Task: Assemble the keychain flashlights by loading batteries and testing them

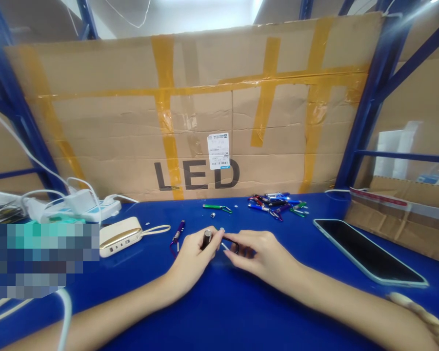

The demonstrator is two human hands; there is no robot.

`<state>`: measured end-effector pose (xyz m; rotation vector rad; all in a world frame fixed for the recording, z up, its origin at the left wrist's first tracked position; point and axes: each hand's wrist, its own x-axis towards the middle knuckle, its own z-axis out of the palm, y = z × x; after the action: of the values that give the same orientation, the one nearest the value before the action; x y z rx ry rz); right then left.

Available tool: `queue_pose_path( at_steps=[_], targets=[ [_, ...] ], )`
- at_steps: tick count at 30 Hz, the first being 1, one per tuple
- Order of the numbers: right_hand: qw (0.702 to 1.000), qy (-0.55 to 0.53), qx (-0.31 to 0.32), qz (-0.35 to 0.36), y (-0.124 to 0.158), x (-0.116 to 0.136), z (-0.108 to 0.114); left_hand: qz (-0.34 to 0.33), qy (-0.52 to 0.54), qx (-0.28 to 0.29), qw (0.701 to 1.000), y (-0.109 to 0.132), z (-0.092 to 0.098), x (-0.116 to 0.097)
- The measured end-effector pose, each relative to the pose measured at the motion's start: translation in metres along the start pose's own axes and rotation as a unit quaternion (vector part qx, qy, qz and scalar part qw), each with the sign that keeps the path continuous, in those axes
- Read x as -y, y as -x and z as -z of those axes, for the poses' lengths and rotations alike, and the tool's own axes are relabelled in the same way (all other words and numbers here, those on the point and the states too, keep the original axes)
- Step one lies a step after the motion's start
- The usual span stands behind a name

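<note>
My left hand (193, 256) is closed around a small black keychain flashlight (207, 238), its round end showing between thumb and fingers. To the right, my right hand (265, 251) pinches a black carabiner clip (236, 243) with a thin silver part near the fingertips. Both hands meet just above the blue table, and the fingers hide where the clip and flashlight come together. Beyond them lie a green keychain flashlight (215, 207) and a tiny silver piece (212, 215). A purple keychain flashlight (180, 230) rests left of my left hand.
A pile of several coloured keychain flashlights (276, 202) lies at the back. At left are a cream power bank (120, 237) and a power strip with cables (108, 210). A phone (369, 251) lies right. A large cardboard box (131, 141) stands behind the blue table (219, 312).
</note>
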<state>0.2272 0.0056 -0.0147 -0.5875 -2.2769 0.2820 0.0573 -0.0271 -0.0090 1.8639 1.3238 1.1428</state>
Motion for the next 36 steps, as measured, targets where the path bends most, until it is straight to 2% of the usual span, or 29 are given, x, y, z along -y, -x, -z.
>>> queue_pose_path(
  at_steps=[4,11,16,18,21,24,30,32,36],
  targets=[
    [0.999,0.038,0.024,0.017,0.0,0.002,0.002,-0.014,-0.034,0.004,0.999,0.0,-0.002,-0.002],
    [0.999,0.038,0.022,0.016,-0.001,0.002,0.003,-0.024,-0.057,0.017,0.998,0.0,-0.002,-0.001],
    [1.0,0.018,0.022,-0.001,-0.001,0.0,0.004,-0.04,-0.078,0.058,0.994,-0.001,-0.002,0.002],
    [1.0,0.001,0.023,-0.008,-0.002,-0.002,0.005,-0.026,-0.049,0.07,0.996,-0.002,-0.003,0.003],
    [0.998,-0.049,0.012,-0.043,-0.003,-0.004,0.005,0.02,0.023,0.066,0.997,-0.005,-0.003,0.006],
    [0.985,-0.141,-0.009,-0.099,-0.006,-0.004,0.005,0.047,0.048,0.061,0.996,-0.007,-0.002,0.008],
    [0.933,-0.316,-0.008,-0.17,-0.009,-0.006,0.001,0.023,0.014,0.08,0.996,-0.007,0.0,0.007],
    [0.935,-0.302,0.002,-0.187,-0.009,-0.008,0.001,0.028,0.032,0.089,0.995,-0.007,0.001,0.007],
    [0.96,-0.203,0.004,-0.194,-0.008,-0.011,0.003,0.034,0.055,0.074,0.995,-0.006,0.002,0.006]
  ],
)
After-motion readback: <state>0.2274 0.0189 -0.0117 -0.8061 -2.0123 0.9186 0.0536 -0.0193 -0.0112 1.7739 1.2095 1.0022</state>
